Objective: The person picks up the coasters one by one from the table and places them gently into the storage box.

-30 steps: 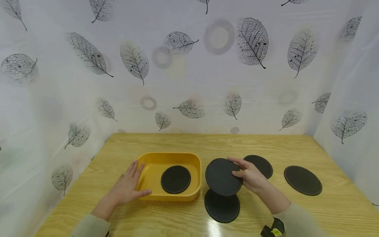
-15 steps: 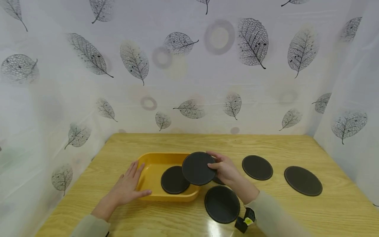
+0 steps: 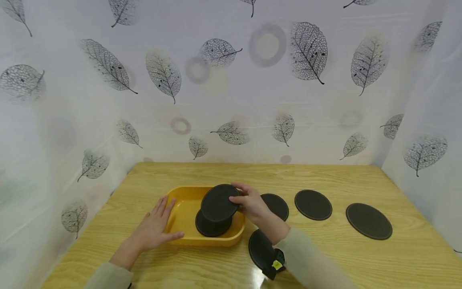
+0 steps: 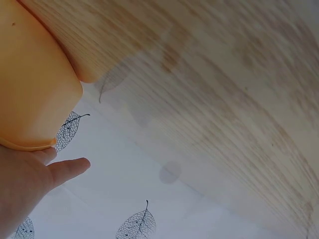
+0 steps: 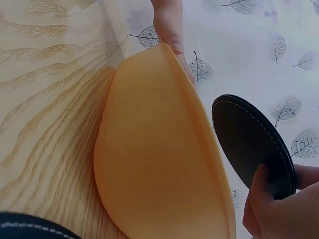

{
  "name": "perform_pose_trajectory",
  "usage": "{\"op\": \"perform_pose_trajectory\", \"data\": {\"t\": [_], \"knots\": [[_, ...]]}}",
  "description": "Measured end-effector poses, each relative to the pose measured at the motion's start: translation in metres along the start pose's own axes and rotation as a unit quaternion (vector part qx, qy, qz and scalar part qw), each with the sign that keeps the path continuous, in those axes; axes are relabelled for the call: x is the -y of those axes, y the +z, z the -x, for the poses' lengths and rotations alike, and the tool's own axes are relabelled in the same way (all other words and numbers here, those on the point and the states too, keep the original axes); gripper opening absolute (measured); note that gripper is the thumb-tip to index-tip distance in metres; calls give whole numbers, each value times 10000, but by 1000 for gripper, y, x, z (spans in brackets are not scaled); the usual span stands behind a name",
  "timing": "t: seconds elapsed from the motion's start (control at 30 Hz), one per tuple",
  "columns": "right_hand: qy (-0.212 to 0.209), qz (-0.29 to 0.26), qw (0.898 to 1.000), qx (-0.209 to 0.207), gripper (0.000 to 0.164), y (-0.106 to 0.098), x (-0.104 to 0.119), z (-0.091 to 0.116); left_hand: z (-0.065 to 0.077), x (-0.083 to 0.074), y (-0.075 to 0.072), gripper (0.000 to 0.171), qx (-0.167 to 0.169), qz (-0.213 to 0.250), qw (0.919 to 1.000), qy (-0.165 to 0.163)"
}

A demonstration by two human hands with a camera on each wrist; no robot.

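Note:
My right hand (image 3: 252,206) pinches a round black coaster (image 3: 217,204) with a stitched edge, thumb on its face. It is held tilted above the yellow tray (image 3: 183,214), overlapping another black coaster (image 3: 213,230) that lies inside. In the right wrist view the held coaster (image 5: 244,139) stands above the tray's rim, gripped at its edge. My left hand (image 3: 153,224) rests on the tray's left end, its straight fingers spread over the rim and its thumb along the near side. The left wrist view shows part of this hand (image 4: 25,184) against the tray wall (image 4: 40,84).
Several more black coasters lie on the wooden table (image 3: 325,261): one right of the tray (image 3: 277,205), one nearer me (image 3: 259,247) partly under my right wrist, and two farther right, a middle one (image 3: 313,204) and an outer one (image 3: 369,220). A leaf-patterned curtain (image 3: 231,100) surrounds the table.
My right hand has carried the coaster leftward from beside the tray to above the one lying in it. My left hand has stayed at the tray's left end.

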State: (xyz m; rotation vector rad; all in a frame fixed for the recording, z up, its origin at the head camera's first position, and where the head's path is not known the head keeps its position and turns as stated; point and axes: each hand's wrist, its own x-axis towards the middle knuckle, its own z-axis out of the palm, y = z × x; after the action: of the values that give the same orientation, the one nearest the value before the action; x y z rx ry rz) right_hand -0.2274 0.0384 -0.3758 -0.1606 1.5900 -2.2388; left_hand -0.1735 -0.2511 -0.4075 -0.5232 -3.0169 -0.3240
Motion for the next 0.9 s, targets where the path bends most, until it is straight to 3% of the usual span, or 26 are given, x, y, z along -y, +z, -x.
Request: {"op": "perform_pose_trajectory", "data": {"t": [0.4, 0.9], "knots": [[76, 179, 9998, -96, 51, 2, -15, -8, 0, 1, 1, 96, -33, 1, 10000, 7], [12, 61, 10000, 17, 53, 6, -14, -5, 0, -1, 0, 96, 49, 52, 10000, -51]]}}
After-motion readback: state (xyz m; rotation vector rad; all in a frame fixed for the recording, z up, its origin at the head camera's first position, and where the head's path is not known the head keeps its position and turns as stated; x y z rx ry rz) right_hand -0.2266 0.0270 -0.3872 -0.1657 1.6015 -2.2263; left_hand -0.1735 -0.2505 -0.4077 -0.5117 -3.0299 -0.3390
